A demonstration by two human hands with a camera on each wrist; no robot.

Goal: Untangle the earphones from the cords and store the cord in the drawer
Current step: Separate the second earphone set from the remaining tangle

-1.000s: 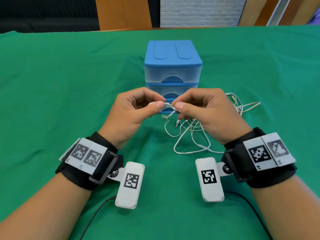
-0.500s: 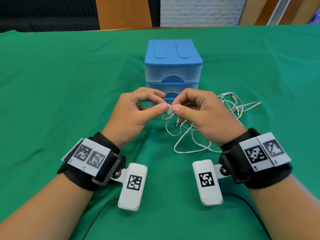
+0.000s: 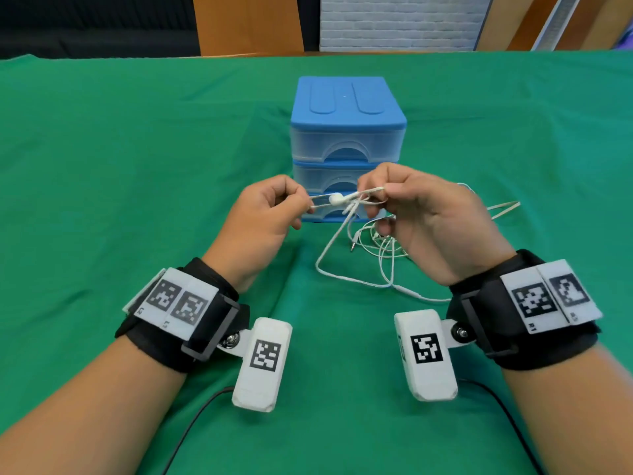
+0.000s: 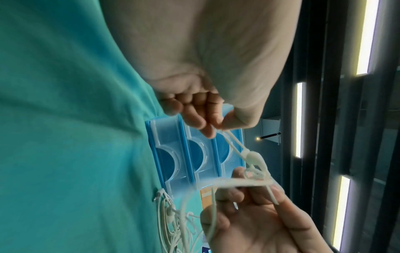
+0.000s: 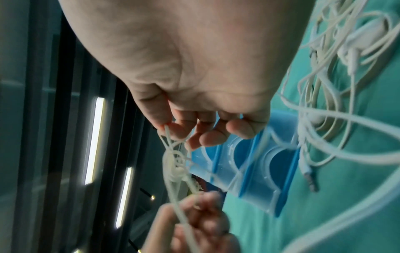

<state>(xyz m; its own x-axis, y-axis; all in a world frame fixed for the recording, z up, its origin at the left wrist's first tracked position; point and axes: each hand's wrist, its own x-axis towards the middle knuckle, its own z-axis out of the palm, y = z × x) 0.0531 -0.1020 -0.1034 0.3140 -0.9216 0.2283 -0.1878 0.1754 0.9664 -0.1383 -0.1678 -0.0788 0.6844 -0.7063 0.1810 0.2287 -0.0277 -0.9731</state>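
Untangling step, mid-knot. Both hands are raised above the green-clothed desk (image 3: 102, 166), just in front of the blue three-drawer organiser (image 3: 347, 132). Left hand (image 3: 263, 221): grip narrow, thumb and forefinger pinched on two white strands that run tautly across to the right. Right hand (image 3: 435, 224): thumb and forefinger pinched on the other end of that short span, remaining fingers loosely curled, with further loops slung under them. Between the two pinches sits one white earbud (image 3: 336, 199), and right beside it a small knot (image 3: 354, 208) where strands cross (the left wrist view shows a little loop wound just below the bud). From the knot a long strand drops to the cloth, where the rest of the white tangle (image 3: 380, 248) lies below and beside the right hand, a metal jack plug (image 3: 352, 246) poking out of it; more wire trails off to the right of the organiser. I cannot tell which strands belong to the earphones and which to the cord. All three drawers look closed, so storing has not begun. My reading: the task is early, with one bud being worked free. The next move probably calls for slackening the span, since pulling it tighter would likely cinch the knot, then widening the little loop and passing the bud back through it. Only with the cord separated does a hand need to come free for a drawer handle.
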